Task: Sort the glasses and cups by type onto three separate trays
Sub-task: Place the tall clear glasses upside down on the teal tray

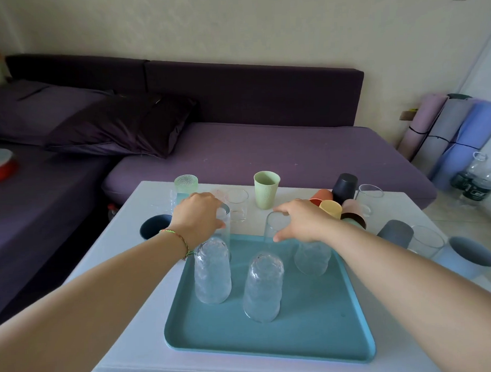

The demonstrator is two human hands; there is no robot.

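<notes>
On the white table (139,353), nearest to the person, lies the teal tray (313,331), and three textured clear glasses already stand upside down on it: one at the left (212,273), one in the middle (263,288) and one at the right (312,257). Just behind them, at the far edge of the tray, the left hand (196,215) is wrapped around a tall clear glass (225,228), with the fingers curled on its side, and the right hand (301,220) pinches the rim of another clear glass (273,226) between thumb and fingers. I think both glasses should be set down gently, apart from the three glasses, because glass against glass can chip or tip. Farther back, the green cup (266,189), a small plain glass (237,204) and the coloured plastic cups (334,207) wait unsorted on the table; only one tray is in view.
</notes>
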